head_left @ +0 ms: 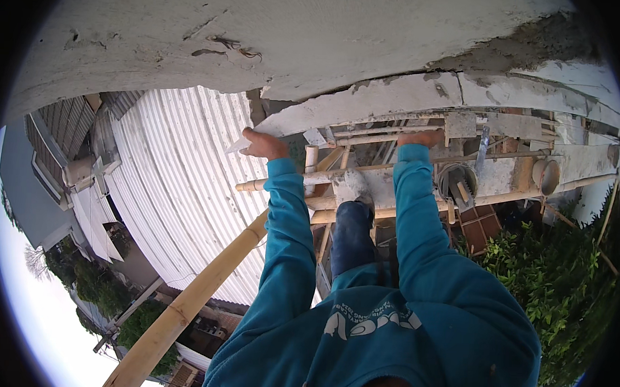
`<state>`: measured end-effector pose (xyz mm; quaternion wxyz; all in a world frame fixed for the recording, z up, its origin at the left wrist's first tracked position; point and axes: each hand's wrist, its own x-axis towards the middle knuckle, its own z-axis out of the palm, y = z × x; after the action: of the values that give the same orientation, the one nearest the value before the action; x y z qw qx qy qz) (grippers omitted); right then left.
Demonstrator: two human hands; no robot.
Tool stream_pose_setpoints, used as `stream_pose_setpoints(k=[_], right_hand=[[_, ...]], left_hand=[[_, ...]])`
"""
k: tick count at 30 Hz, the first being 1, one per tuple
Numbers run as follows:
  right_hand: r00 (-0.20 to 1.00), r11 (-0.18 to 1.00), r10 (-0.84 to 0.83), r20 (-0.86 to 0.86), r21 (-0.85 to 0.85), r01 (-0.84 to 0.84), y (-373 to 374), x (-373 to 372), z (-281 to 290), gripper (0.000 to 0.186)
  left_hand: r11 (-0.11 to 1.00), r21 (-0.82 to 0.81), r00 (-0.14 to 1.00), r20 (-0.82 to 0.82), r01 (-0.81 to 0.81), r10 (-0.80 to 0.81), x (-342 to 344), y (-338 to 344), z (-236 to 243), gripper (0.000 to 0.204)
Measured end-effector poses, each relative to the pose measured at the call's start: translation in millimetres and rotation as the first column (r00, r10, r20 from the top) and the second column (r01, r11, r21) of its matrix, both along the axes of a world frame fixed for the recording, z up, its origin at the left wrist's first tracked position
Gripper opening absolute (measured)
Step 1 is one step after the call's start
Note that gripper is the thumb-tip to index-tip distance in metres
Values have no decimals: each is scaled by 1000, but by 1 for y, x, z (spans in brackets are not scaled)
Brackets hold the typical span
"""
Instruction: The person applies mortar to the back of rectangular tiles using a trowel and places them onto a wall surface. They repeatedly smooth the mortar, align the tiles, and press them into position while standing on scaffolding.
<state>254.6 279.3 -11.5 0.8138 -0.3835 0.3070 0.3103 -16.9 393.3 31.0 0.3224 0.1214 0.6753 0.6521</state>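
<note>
Strip: through my remote view, the long pale strip (368, 103) lay on the far side, running left to right along the concrete (158, 45).
Left hand: I saw the left hand (265, 145) at the strip's left end, thumb outward; I couldn't tell whether it gripped.
Right hand: the right hand (421, 138) was by the strip's near edge, fingers partly hidden; its grip I couldn't tell either.
Footing: one shoe (353, 187) showed between both sleeves, above bamboo (384, 213).
Right: a bucket (457, 179); nearer, leaves (546, 270).
Left: a corrugated roof (174, 168).
</note>
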Motion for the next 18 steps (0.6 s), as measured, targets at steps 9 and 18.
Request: stream_pose_setpoints(k=[9,18], right_hand=[[970,995,-68,-232,-88,49,53,13,-19,59],[997,991,56,-55,123,-49,47,20,-39,66]], left_hand=[[991,-134,999,51,25,-18,16,-4,21,101],[830,84,634,605,551,-481,103,-71,11,68]])
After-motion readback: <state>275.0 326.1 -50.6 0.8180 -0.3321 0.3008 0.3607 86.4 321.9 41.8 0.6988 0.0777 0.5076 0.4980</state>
